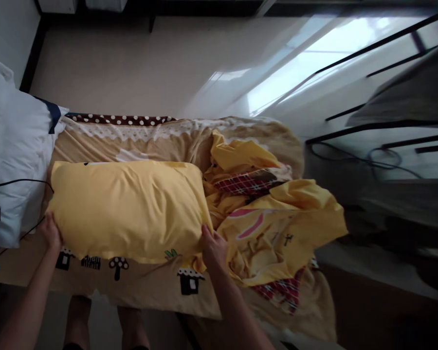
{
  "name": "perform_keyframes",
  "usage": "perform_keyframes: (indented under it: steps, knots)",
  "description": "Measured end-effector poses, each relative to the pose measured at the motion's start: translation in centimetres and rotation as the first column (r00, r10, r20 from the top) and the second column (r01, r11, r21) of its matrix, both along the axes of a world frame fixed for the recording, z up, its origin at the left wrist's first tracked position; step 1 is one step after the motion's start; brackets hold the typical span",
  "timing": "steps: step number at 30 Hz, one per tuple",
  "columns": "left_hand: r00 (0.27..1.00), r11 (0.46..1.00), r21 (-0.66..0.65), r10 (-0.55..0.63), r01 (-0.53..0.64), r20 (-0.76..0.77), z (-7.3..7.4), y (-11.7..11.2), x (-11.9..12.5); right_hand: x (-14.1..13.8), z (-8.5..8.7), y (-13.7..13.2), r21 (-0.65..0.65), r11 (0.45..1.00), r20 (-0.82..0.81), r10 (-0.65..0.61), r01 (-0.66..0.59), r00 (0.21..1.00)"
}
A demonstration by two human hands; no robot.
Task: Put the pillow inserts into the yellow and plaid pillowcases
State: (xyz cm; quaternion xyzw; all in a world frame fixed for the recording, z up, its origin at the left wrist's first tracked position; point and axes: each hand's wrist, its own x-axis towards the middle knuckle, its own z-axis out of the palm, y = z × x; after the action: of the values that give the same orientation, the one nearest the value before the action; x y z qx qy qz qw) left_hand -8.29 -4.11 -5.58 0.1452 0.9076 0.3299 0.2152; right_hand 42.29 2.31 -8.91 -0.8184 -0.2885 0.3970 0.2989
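Note:
A plump yellow pillow (127,209) lies lengthwise across the bed, its plain side up. At its left end my left hand (52,233) grips the edge, fingers partly hidden behind the fabric. My right hand (214,247) pinches the lower right corner, with the thumb on top. Just right of the pillow is a crumpled heap of yellow cloth (277,238) with pink print and red plaid parts. Beneath everything spreads a tan blanket (131,287) printed with little houses and mushrooms.
White bedding (18,150) is piled at the left, with a thin black cable (18,183) crossing it. A dark metal frame (372,127) and a loose black cable (372,160) stand to the right. Beyond the bed stretches a shiny tiled floor (131,68).

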Motion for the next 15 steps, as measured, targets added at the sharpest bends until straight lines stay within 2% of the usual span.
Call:
perform_keyframes:
  steps: [2, 3, 6, 8, 9, 10, 11, 12, 13, 15]
  knots:
    - [0.999, 1.000, -0.026, 0.015, -0.016, -0.044, 0.6, -1.8, -1.0, 1.3, 1.3, -1.9, -0.061, 0.998, 0.046, 0.022, -0.019, 0.999]
    - [0.998, 0.998, -0.070, -0.004, 0.000, -0.059, 0.8, -2.8, -1.5, 1.8, 1.8, -2.9, -0.101, 0.993, 0.084, 0.072, -0.063, 0.994]
    - [0.992, 0.964, -0.254, -0.099, 0.077, -0.077, 1.1, -5.1, -1.7, 1.6, 2.3, -5.5, -0.144, 0.975, 0.358, 0.210, -0.168, 0.910]
    - [0.971, 0.956, -0.254, -0.189, 0.148, -0.145, 1.6, -5.6, 0.0, -0.9, 2.2, -6.1, -0.073, 0.981, 0.544, 0.192, -0.182, 0.817]
    - [0.932, 0.944, -0.222, -0.291, 0.243, -0.216, 2.0, -5.3, 1.5, -3.0, 2.3, -6.0, -0.015, 0.976, 0.598, 0.184, -0.218, 0.780]
    - [0.858, 0.907, -0.184, -0.420, 0.380, -0.297, 2.4, -4.7, 3.4, -5.5, 2.4, -5.6, 0.036, 0.956, 0.618, 0.207, -0.290, 0.759]
    - [0.727, 0.815, -0.154, -0.571, 0.559, -0.380, 2.7, -3.5, 5.6, -8.5, 2.5, -5.0, 0.082, 0.907, 0.615, 0.281, -0.414, 0.737]
    - [0.564, 0.669, -0.150, -0.709, 0.728, -0.423, 2.9, -2.0, 7.8, -11.6, 2.7, -4.2, 0.114, 0.825, 0.609, 0.382, -0.553, 0.695]
    - [0.419, 0.528, -0.158, -0.794, 0.835, -0.441, 2.8, -0.1, 10.0, -14.6, 2.9, -3.1, 0.131, 0.717, 0.590, 0.499, -0.685, 0.635]
    - [0.228, 0.341, -0.192, -0.866, 0.920, -0.445, 2.2, 4.1, 13.2, -19.2, 3.0, -0.6, 0.168, 0.424, 0.538, 0.717, -0.890, 0.444]
